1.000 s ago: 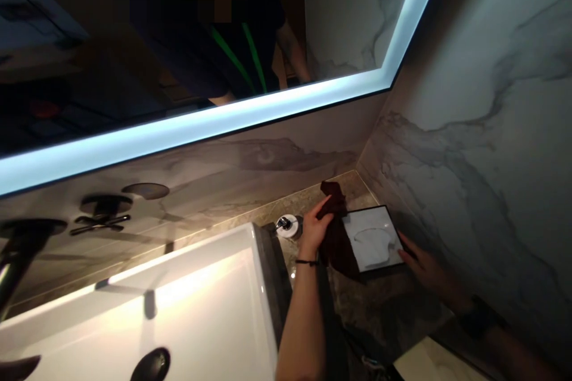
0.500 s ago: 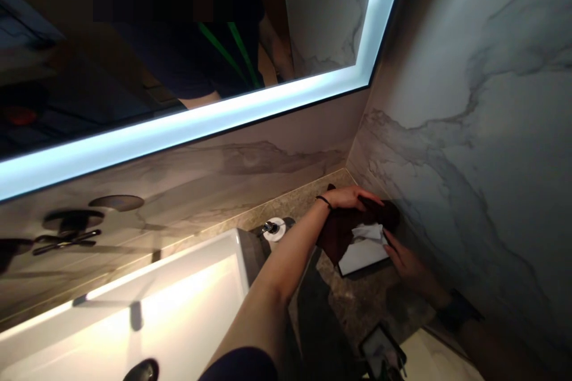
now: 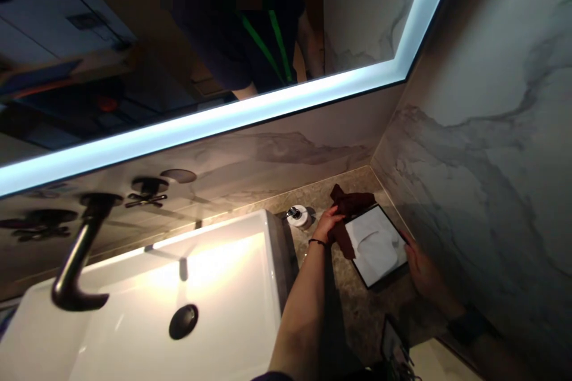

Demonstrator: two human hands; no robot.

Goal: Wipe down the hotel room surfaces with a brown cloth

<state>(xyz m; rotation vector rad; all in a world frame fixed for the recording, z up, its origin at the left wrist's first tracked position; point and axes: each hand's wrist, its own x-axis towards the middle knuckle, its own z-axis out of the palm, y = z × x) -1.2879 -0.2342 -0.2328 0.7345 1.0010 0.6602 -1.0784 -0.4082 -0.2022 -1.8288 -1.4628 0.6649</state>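
Note:
A dark red cloth [image 3: 353, 203] lies bunched at the back and left sides of a tissue box [image 3: 381, 218] on the stone counter. My left hand [image 3: 328, 223], a thin black band at its wrist, is closed on the cloth; some of its fingers are hidden in the folds. The box has a white top, dark edges and a white tissue [image 3: 378, 253] spread over it. At the box's right edge, my right hand [image 3: 420, 266] grips the side, its thumb and fingers partly in shadow.
Left of the cloth stands a small white pump bottle [image 3: 299, 218]. A white basin [image 3: 227, 339] with a dark drain plug [image 3: 183, 321] and dark faucet [image 3: 80, 262] fills the left. A lit mirror [image 3: 250, 108] hangs above. A dark-framed object [image 3: 395, 342] is near the front.
The cloth, which covered much of the tissue box, has been drawn back and left, baring its white top. My left hand has moved left off the box. The view has shifted.

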